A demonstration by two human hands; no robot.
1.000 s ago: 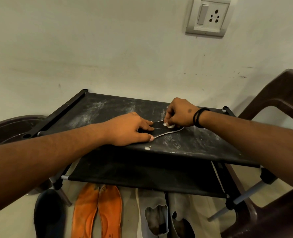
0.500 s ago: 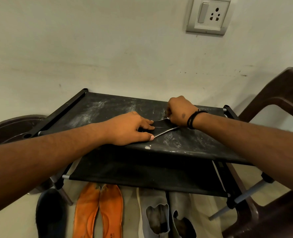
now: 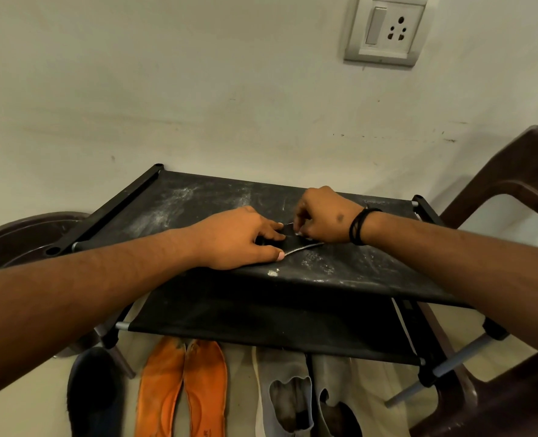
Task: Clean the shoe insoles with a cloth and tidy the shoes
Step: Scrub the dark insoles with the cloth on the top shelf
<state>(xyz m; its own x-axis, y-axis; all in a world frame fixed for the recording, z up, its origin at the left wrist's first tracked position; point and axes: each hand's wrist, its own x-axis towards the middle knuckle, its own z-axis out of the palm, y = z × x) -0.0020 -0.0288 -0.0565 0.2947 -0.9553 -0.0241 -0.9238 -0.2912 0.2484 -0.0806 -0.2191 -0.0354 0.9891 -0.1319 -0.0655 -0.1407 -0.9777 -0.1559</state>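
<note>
Head view | left hand (image 3: 239, 239) flat – pressing dark insole (image 3: 305, 246) | right hand (image 3: 322, 217) – pinching white cloth (image 3: 299, 234)

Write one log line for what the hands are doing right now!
left hand: presses dark insole onto rack top | right hand: rubs it with small white cloth | orange insoles: on floor

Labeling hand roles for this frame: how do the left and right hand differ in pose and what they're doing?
The left hand lies fairly flat, fingers extended, pressing the dark insole onto the rack's top shelf; the right hand is curled, its grip pinching a small white cloth on the insole. The right wrist wears a black band; the left wrist is bare. Both work the same insole, close together.
</note>
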